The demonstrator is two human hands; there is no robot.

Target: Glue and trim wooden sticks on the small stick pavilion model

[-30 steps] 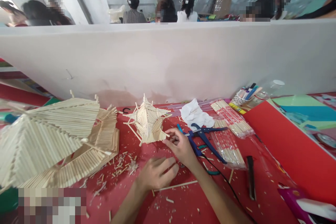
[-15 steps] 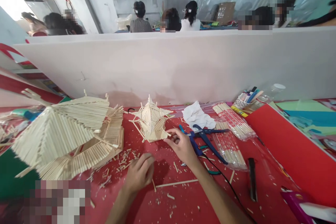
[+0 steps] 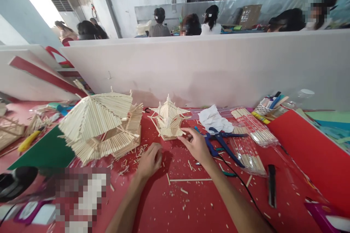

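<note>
A small pagoda-shaped stick model (image 3: pixel 168 120) stands on the red table (image 3: pixel 191 204). My right hand (image 3: pixel 196 145) rests just right of it, fingers curled, fingertips touching its base edge. My left hand (image 3: pixel 150 160) lies on the table in front of the model, fingers curled down among wood chips; nothing shows in it. A large stick roof model (image 3: pixel 101 125) stands to the left. One long thin stick (image 3: pixel 190 180) lies on the table between my forearms.
Blue-handled cutters (image 3: pixel 218 142) and a white cloth (image 3: pixel 213 119) lie right of my right hand. Packs of sticks (image 3: pixel 253 134), a pen cup (image 3: pixel 266 106), a black tool (image 3: pixel 271 185) and a red board (image 3: pixel 308 153) are further right. A white partition (image 3: pixel 218 69) backs the table; people sit beyond.
My left hand slid left, away from the right hand, to the chips in front of the model. The view swung left, so more of the left side shows.
</note>
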